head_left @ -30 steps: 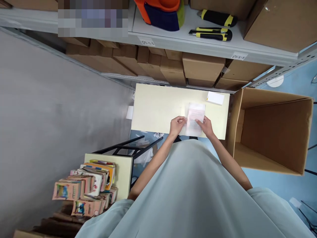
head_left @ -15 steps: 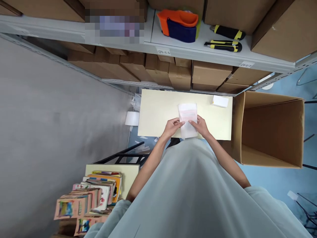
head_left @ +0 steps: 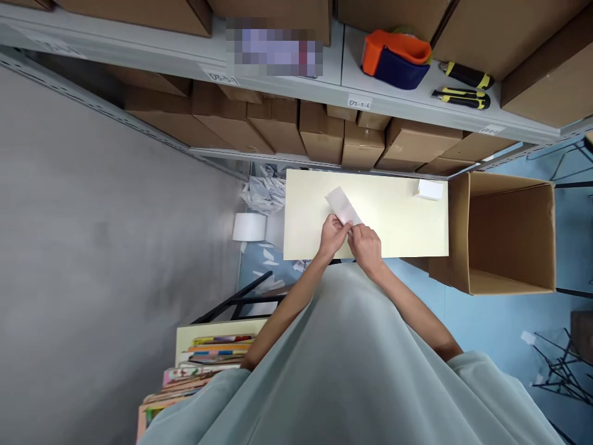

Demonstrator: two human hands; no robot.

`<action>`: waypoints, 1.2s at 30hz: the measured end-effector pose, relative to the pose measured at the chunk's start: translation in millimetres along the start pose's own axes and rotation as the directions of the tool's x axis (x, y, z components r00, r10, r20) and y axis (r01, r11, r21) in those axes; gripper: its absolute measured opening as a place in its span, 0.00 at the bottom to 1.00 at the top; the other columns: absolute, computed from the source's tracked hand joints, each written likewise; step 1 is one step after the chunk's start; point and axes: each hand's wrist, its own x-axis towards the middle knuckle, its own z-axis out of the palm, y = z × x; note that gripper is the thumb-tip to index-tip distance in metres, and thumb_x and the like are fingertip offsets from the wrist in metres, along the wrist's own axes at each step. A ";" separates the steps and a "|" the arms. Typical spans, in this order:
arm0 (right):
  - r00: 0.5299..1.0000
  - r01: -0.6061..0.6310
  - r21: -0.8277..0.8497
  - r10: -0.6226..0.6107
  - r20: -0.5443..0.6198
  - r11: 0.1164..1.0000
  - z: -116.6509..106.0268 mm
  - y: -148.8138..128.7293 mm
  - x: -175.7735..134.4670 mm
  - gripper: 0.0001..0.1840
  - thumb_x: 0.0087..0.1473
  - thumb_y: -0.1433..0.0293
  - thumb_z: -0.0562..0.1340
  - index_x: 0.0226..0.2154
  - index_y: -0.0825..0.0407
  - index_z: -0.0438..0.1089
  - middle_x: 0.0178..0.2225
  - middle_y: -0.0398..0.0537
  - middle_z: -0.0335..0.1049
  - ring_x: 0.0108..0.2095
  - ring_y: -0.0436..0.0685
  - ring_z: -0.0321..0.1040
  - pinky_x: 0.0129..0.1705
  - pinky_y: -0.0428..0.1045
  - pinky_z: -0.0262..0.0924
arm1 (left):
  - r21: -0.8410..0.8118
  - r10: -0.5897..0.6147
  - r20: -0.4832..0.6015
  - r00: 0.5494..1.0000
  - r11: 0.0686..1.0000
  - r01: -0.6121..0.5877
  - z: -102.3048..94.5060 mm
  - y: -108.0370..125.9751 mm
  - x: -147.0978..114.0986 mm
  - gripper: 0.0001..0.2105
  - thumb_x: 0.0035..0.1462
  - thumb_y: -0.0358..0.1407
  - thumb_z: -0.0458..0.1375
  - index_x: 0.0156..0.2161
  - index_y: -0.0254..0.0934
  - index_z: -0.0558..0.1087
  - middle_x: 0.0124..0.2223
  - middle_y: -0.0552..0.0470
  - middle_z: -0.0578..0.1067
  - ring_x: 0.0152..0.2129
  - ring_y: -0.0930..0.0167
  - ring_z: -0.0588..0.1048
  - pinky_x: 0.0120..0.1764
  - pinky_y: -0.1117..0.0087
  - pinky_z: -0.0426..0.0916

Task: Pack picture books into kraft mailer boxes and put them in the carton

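A white sheet with faint pinkish print, thin like paper or a flat packet, is held tilted over the pale yellow table. My left hand pinches its lower left edge between thumb and fingers. Close beside it, my right hand is closed on the lower right end, fingers curled over it. The two hands nearly touch. Part of the sheet is hidden behind the fingers. Toward the table's far right corner lies a small white box.
Above the table runs a grey shelf with brown cartons, an orange and blue tape dispenser and yellow-black box cutters. A large open carton stands right. Books are stacked lower left; a white roll stands left of the table.
The sheet has gone from upright and spread flat to narrower and slanted toward the upper left. Both hands have come together at its lower end. The head view has shifted left.
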 end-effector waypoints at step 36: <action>0.713 -0.701 0.409 0.591 0.377 0.584 177.8 -60.6 187.3 0.08 0.52 0.67 0.67 0.36 0.49 0.80 0.38 0.53 0.83 0.44 0.64 0.80 0.55 0.58 0.72 | 0.174 -0.164 -0.248 0.955 0.962 0.210 -194.2 -33.3 159.6 0.15 0.40 0.25 0.65 0.37 0.35 0.77 0.45 0.42 0.83 0.43 0.59 0.83 0.57 0.52 0.77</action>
